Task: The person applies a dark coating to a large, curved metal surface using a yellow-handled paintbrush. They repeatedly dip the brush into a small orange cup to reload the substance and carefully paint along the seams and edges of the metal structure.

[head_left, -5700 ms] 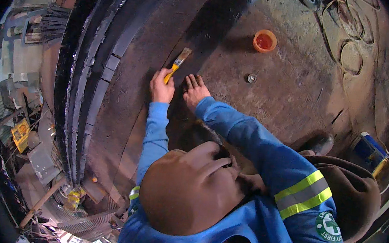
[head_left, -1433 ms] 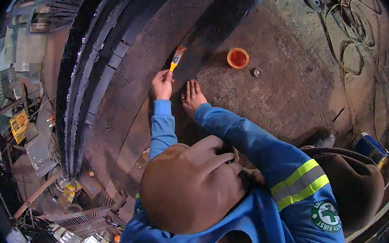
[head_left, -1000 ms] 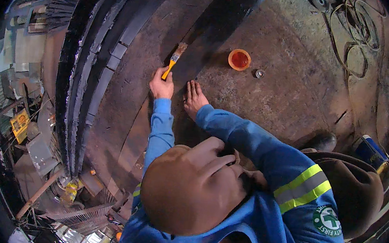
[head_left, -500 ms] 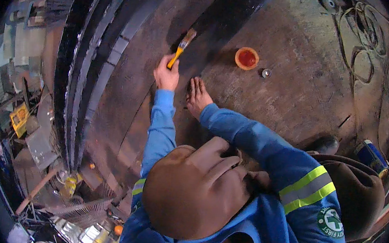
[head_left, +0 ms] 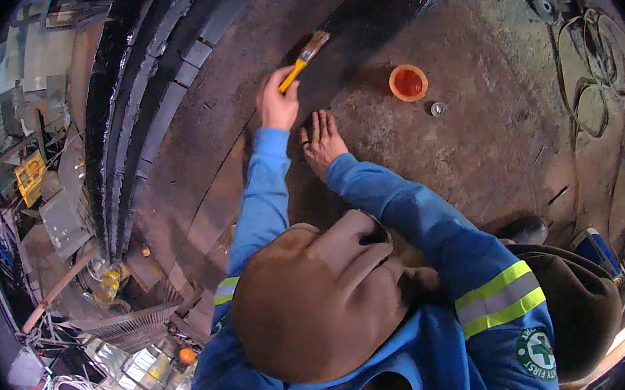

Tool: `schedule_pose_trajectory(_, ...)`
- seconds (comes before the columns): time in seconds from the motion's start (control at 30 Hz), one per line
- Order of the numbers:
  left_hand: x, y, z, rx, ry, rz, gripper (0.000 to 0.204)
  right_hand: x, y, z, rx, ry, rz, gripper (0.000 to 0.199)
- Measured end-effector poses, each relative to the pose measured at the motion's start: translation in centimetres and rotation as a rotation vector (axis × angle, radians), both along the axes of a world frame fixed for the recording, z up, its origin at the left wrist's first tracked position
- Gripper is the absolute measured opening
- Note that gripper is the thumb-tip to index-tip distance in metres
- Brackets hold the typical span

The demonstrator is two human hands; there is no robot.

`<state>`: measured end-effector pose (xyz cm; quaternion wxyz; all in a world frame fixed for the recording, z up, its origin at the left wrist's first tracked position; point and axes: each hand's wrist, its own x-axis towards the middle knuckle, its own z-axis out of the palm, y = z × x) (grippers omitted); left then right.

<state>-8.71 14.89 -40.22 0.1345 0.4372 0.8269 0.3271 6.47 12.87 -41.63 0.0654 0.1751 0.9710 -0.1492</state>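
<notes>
My left hand (head_left: 278, 104) is closed around the yellow handle of a paintbrush (head_left: 306, 56). Its bristles point away from me and touch the dark wet band on the rusty curved steel surface (head_left: 226, 72). Just to the right, my right hand (head_left: 323, 141) lies flat on the steel with fingers spread and holds nothing. A small orange cup (head_left: 408, 82) of reddish liquid stands on the steel beyond my right hand. Both arms wear blue sleeves, and a brown cap fills the lower middle of the view.
Black-coated ribs (head_left: 121, 99) run along the left of the steel. A small round metal piece (head_left: 437, 109) lies beside the cup. Coiled cable (head_left: 591, 80) lies at the upper right. A dark boot (head_left: 526, 229) and a blue container (head_left: 596, 251) are at the right. Clutter with a yellow device (head_left: 29, 177) lies far below left.
My left hand has pushed the brush farther away along the dark band. My right hand stays flat on the steel, and the orange cup has not moved.
</notes>
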Motion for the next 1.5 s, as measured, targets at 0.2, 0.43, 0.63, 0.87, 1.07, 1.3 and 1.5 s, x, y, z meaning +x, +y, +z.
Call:
schedule_pose_trajectory(0.2, 1.4, 0.0, -0.3, -0.111, -0.032, -0.258, 0.025, -0.9, -0.3, -1.0, -0.081, -0.027, -0.104, 0.049)
schedule_pose_trajectory(0.43, 0.7, 3.6, -0.6, -0.099, -0.136, -0.085, 0.024, -0.3, 0.1, 0.3, -0.079, -0.019, 0.010, 0.052)
schedule_pose_trajectory(0.63, 1.7, 1.1, -0.2, -0.066, -0.221, -0.147, 0.022, -0.2, -0.4, -1.6, -0.056, -0.088, -0.043, 0.054)
schedule_pose_trajectory(0.87, 2.0, 4.8, -1.2, -0.115, -0.151, -0.207, 0.027, -0.3, 0.2, -0.7, -0.049, -0.097, -0.024, 0.055)
schedule_pose_trajectory(1.07, 0.8, 2.8, -1.3, -0.009, -0.279, -0.092, 0.025, 0.0, -0.4, -0.9, -0.063, -0.075, 0.004, 0.056)
schedule_pose_trajectory(1.3, 2.1, 1.8, -1.9, -0.110, -0.382, -0.163, 0.024, 0.0, 0.1, -2.3, -0.106, -0.068, -0.032, 0.054)
schedule_pose_trajectory(1.5, 4.1, 4.2, 0.5, -0.065, -0.259, -0.148, 0.025, 0.2, 0.2, -0.8, -0.033, -0.060, -0.007, 0.053)
